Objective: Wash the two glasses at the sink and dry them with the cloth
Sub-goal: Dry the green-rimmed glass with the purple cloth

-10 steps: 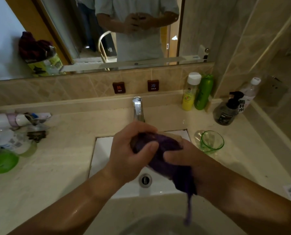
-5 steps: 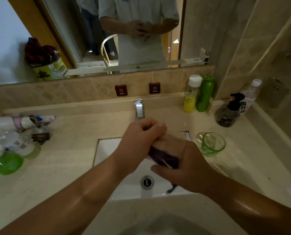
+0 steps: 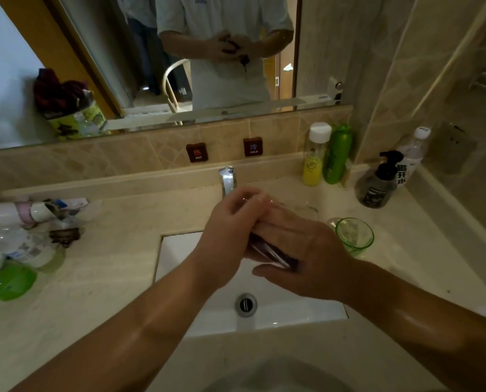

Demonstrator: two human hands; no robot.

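Over sink (image 3: pixel 176 250), both hands (image 3: pixel 227 239) gripping purple cloth (image 3: pixel 273 254), green glass (image 3: pixel 354 236) beside.

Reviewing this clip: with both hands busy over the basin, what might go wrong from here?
1. The clear glass is held between wet-looking hands over the sink; it could slip and break.
2. The green glass stands right beside the right hand near the basin's edge; a careless wrist could knock it over.

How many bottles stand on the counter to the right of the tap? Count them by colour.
Yellow bottle: 1
Green bottle: 1
Dark pump bottle: 1
Clear bottle: 1
Total: 4
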